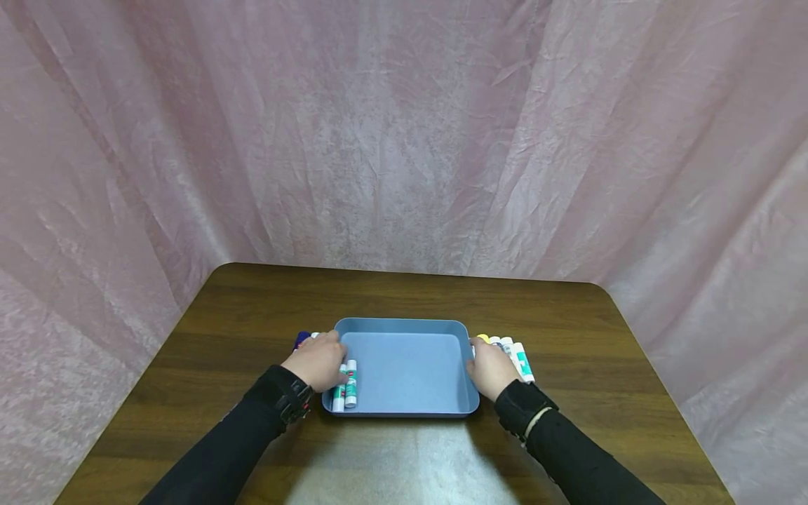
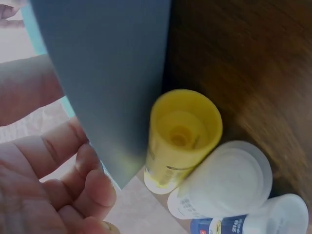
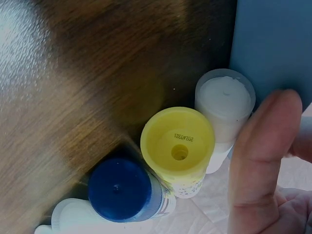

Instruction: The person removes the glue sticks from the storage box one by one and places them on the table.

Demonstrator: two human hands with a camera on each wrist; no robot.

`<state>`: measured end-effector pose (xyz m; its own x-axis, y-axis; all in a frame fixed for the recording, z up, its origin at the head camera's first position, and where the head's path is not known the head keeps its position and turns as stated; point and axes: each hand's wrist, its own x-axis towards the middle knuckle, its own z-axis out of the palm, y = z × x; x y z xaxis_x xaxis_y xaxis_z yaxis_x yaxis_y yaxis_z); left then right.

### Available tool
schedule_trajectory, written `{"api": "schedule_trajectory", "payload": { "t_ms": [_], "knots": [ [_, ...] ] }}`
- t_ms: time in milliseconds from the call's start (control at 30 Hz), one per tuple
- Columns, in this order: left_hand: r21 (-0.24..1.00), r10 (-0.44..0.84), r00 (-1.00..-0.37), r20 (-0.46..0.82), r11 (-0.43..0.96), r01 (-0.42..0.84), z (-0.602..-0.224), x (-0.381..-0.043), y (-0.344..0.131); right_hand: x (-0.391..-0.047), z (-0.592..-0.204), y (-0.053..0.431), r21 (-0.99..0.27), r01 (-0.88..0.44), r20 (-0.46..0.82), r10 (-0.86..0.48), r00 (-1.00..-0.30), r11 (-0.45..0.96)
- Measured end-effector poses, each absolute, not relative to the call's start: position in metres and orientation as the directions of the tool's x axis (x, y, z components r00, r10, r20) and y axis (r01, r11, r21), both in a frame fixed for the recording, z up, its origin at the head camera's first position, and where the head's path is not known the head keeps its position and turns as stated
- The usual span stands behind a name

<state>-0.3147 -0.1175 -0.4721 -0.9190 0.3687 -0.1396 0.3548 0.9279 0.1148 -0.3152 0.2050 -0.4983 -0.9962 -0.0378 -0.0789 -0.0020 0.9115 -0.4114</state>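
A shallow blue tray (image 1: 404, 372) lies on the table between both hands. My left hand (image 1: 320, 361) holds its left rim, thumb over the inner side and the other fingers curled at the wall (image 2: 105, 87). My right hand (image 1: 489, 365) grips the right rim, with a finger along the outside of the wall (image 3: 273, 48). Two glue sticks (image 1: 351, 393) with white and green bodies lie side by side inside the tray at the left, partly under the left thumb.
Outside the left wall is a row with a yellow glue stick (image 2: 183, 131) and white ones (image 2: 229, 180). Beyond the right wall several more glue sticks (image 1: 519, 359) lie in a row, including a yellow one (image 3: 178, 146) and one with a blue end (image 3: 119, 189). A pink curtain (image 1: 404, 140) hangs behind the table.
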Motion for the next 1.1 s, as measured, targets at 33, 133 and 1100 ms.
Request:
{"api": "schedule_trajectory", "payload": {
  "t_ms": [33, 133, 1100],
  "knots": [
    [0.123, 0.372, -0.918, -0.139, 0.926, 0.356, -0.4713, -0.3147, -0.1171, -0.3155, -0.4983, 0.2051, -0.412, 0.000, -0.080, -0.037, -0.996, 0.911],
    [0.160, 0.375, -0.916, -0.142, 0.922, 0.353, -0.4683, -0.3137, -0.1161, -0.3160, -0.4973, 0.2056, -0.410, -0.001, -0.081, -0.038, -0.996, 0.912],
    [0.398, 0.358, -0.884, -0.300, 0.889, 0.225, -0.4672, -0.3148, -0.1157, -0.3152, -0.4958, 0.2056, -0.413, -0.005, -0.091, -0.046, -0.995, 0.911]
  ]
}}
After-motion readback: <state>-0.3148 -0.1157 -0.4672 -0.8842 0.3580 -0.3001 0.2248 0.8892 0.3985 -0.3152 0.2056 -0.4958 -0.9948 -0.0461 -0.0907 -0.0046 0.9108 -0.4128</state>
